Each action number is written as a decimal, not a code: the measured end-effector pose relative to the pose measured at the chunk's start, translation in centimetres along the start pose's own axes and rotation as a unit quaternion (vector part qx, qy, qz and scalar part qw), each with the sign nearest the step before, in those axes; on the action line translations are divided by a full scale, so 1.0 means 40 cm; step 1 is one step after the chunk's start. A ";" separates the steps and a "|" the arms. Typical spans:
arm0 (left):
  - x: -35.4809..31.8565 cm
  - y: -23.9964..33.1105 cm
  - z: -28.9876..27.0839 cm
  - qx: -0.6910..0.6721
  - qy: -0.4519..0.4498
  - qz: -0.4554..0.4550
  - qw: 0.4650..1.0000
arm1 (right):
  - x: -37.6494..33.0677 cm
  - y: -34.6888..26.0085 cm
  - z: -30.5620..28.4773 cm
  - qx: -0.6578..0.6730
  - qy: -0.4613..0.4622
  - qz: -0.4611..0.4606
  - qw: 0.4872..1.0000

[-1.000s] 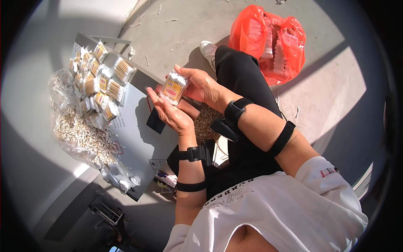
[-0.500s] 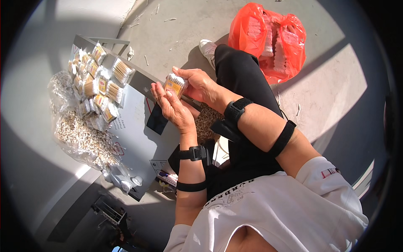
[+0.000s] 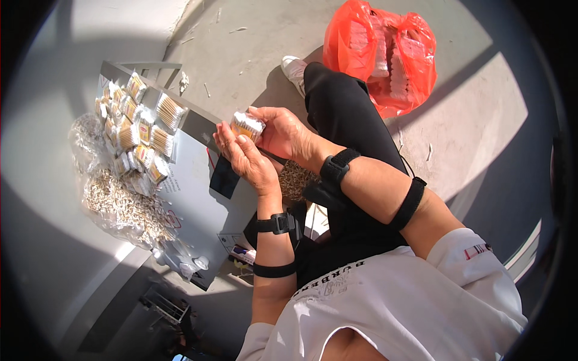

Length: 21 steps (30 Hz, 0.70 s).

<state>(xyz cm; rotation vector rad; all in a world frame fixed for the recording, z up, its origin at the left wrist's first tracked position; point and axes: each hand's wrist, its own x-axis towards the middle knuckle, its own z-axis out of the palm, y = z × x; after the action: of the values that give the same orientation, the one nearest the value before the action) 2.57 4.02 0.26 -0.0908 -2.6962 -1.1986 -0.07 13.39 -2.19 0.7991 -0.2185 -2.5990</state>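
Observation:
Both hands meet over my lap around one small clear packet of cotton swabs (image 3: 246, 125). My left hand (image 3: 244, 159) cups it from below and the side, fingers curled on it. My right hand (image 3: 283, 129) grips it from the right, thumb on top. Black bands sit on both wrists and forearms. To the left, a grey board (image 3: 195, 180) carries a pile of several filled swab packets (image 3: 137, 135).
A clear bag of loose swabs (image 3: 117, 201) lies at the board's left edge. A black phone (image 3: 224, 177) rests on the board near my left hand. A red plastic bag (image 3: 385, 54) stands on the concrete floor beyond my knee.
The packet and both hands have shifted slightly left and turned; the left hand's fingers have closed further around it.

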 end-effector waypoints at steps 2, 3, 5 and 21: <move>0.000 -0.001 0.000 0.006 -0.001 -0.003 1.000 | -0.006 0.009 0.003 -0.007 0.001 0.004 1.000; 0.001 -0.002 0.000 0.009 0.000 -0.006 1.000 | -0.008 0.013 0.005 -0.003 0.002 0.005 1.000; 0.002 0.002 -0.002 0.023 -0.005 -0.007 1.000 | -0.018 0.020 0.013 -0.039 -0.006 -0.008 0.999; 0.003 0.011 0.007 0.103 -0.024 0.014 0.994 | 0.010 0.004 0.002 -0.131 0.028 -0.073 0.988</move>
<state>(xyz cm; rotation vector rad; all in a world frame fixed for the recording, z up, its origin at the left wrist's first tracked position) 2.48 4.51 0.43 -0.1292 -2.8325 -0.9145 -0.37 13.09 -2.28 0.8182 0.2013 -2.6593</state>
